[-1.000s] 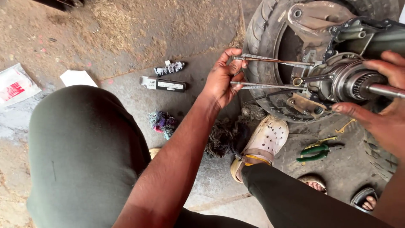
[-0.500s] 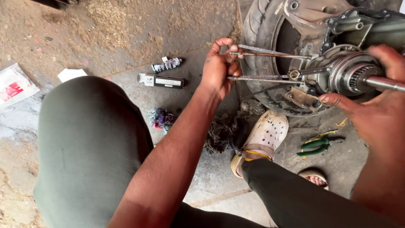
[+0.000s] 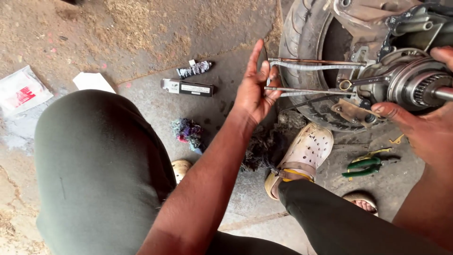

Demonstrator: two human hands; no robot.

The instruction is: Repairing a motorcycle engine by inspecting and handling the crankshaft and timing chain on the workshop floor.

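The left hand (image 3: 255,92) is at 12 o'clock in the head view. Its grip is half spread: index finger sticks straight up, the other fingers curl loosely round the ends of two long metal tool handles (image 3: 314,78). The handles run flat toward 3 o'clock, one above the other, w/ a gap between. Their far ends reach the round metal hub (image 3: 410,85) at about 2 o'clock.

The right hand (image 3: 424,127) is at 3 o'clock. Its thumb pokes left under the hub & touches the metal bits there; a fingertip shows over the top of the hub. Can't tell how tight that grip is.

Behind the hub is a black tyre (image 3: 302,52), standing on the floor.

Farther out: a cream clog shoe (image 3: 304,153) sits just below the tyre, near 5 o'clock from the left hand. Green-handled pliers (image 3: 363,167) lie on the floor at 4 o'clock. A black & white tube (image 3: 186,87) lies at 11 o'clock, w/ a small striped rag (image 3: 194,69) just above it. A bright cloth ball (image 3: 188,132) lies near the middle. A white packet w/ red (image 3: 21,92) is at 9 o'clock. A green trouser knee (image 3: 94,160) fills 8 o'clock.
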